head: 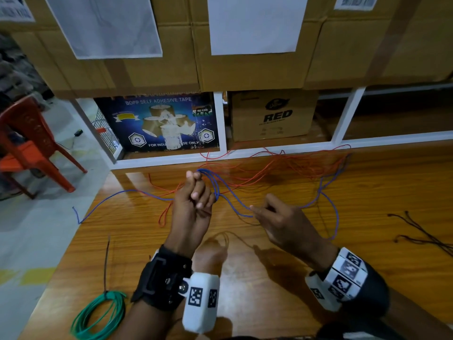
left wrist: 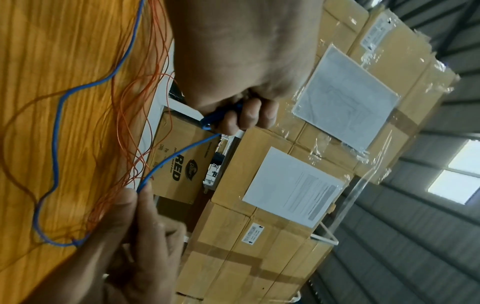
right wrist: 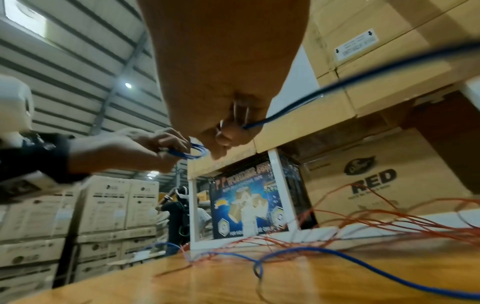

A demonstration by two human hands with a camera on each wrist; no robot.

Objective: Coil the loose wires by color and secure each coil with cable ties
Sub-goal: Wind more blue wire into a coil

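My left hand point(head: 195, 192) is raised above the wooden table point(head: 269, 278) and grips a few small loops of blue wire point(head: 213, 182); the loops show at its fingers point(left wrist: 249, 115) in the left wrist view. My right hand point(head: 267, 212) pinches the same blue wire point(left wrist: 171, 160) a short way along, between thumb and forefinger. The rest of the blue wire point(right wrist: 363, 261) trails loose over the table. A tangle of red wire point(head: 282, 168) lies behind both hands. A green coil point(head: 100, 315) bound by a tie lies at the near left.
Dark cable ties point(head: 421, 231) lie at the right of the table, and one more point(head: 106, 263) by the green coil. Cardboard boxes point(head: 272, 114) and a shelf frame stand close behind. An orange plastic chair point(head: 31, 143) stands on the floor left. A person point(right wrist: 179, 218) stands far off.
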